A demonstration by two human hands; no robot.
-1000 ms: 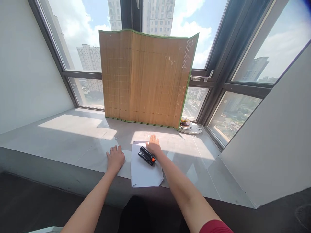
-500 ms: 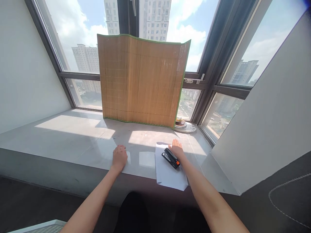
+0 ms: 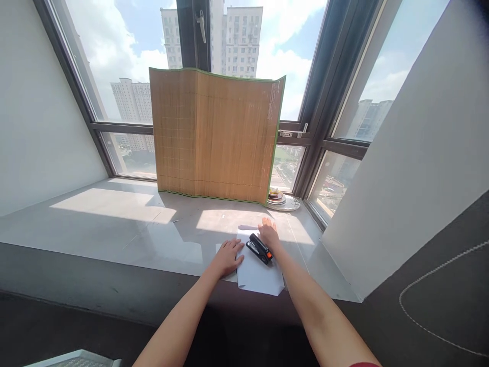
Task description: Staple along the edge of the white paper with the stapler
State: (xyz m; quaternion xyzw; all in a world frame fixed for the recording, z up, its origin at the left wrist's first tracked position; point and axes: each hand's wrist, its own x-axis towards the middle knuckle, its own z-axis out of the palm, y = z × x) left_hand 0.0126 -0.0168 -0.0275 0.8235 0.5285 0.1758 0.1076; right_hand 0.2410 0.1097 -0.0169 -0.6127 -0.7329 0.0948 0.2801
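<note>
White paper [image 3: 257, 278] lies on the pale window ledge, its near end sticking out past the front edge. On top of it rests a black stapler [image 3: 260, 248] with an orange part at its near end, set at a slant. My left hand [image 3: 229, 257] is at the paper's left edge, fingers apart and thumb over the sheet. Beyond the stapler, at the paper's upper right, my right hand [image 3: 269, 233] lies with its fingers stretched forward. It is close beside the stapler and does not grip it.
A bamboo mat [image 3: 214, 137] with green edging stands against the window at the back. Right of it, stacked plates [image 3: 283, 203] sit on the ledge [image 3: 114, 224]. A white slanted wall [image 3: 401, 168] bounds the right side, and a cord [image 3: 405, 313] hangs at lower right.
My left hand has moved right from the bare ledge to the paper's left edge, its fingers now spread. My right hand, the stapler and the paper keep their places, while the view has shifted slightly.
</note>
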